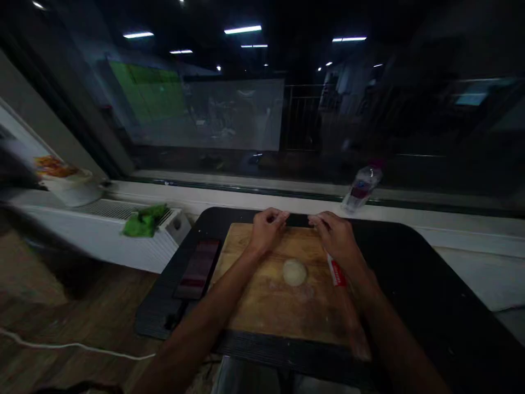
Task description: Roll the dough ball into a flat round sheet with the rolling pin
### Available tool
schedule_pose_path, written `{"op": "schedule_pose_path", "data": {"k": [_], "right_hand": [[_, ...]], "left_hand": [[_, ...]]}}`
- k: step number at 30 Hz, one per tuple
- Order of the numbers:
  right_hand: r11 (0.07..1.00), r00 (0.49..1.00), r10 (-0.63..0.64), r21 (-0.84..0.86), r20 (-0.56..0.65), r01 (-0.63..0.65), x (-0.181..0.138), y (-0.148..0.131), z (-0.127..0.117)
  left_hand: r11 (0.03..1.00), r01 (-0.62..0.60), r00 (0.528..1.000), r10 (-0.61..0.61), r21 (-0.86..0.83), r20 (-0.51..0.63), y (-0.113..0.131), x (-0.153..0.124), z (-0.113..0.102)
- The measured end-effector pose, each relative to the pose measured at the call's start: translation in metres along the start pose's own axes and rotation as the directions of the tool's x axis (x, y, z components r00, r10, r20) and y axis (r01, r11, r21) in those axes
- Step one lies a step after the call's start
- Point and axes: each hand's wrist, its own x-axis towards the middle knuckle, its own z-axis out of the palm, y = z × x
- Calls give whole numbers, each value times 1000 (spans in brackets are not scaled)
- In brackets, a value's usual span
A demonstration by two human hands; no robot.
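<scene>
A pale ball of dough [294, 272] lies near the middle of a wooden board [262, 306] on a black table [430, 284]. Both my hands hover over the board's far edge, beyond the dough. My left hand [266, 229] has its fingers curled inward, and my right hand [335, 235] has its fingers bent together; in this dim, blurred picture I cannot make out anything in either. A rolling pin with a red label [337, 272] lies along the board's right side, under my right forearm.
A dark reddish flat object [197, 268] rests on the table left of the board. A plastic water bottle [361, 189] leans on the window sill. A green cloth [144, 221] sits on a white radiator, with a white bowl of food [65, 180] further left. A white cable [74, 346] runs over the wooden floor.
</scene>
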Motion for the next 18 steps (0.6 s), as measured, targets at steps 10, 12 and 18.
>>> {"op": "schedule_pose_path", "data": {"k": [10,12,18], "right_hand": [[996,997,81,-45,-12,-81,10,-14,-4],[986,990,140,-89,3,-139,9,-14,-4],[981,984,167,-108,67,-160,8,-4,2]], "left_hand": [[999,12,999,-11,46,-33,-10,16,-3],[998,36,999,-34,45,-41,-16,19,-4],[999,-24,999,22,44,33,-28,23,-5]]}}
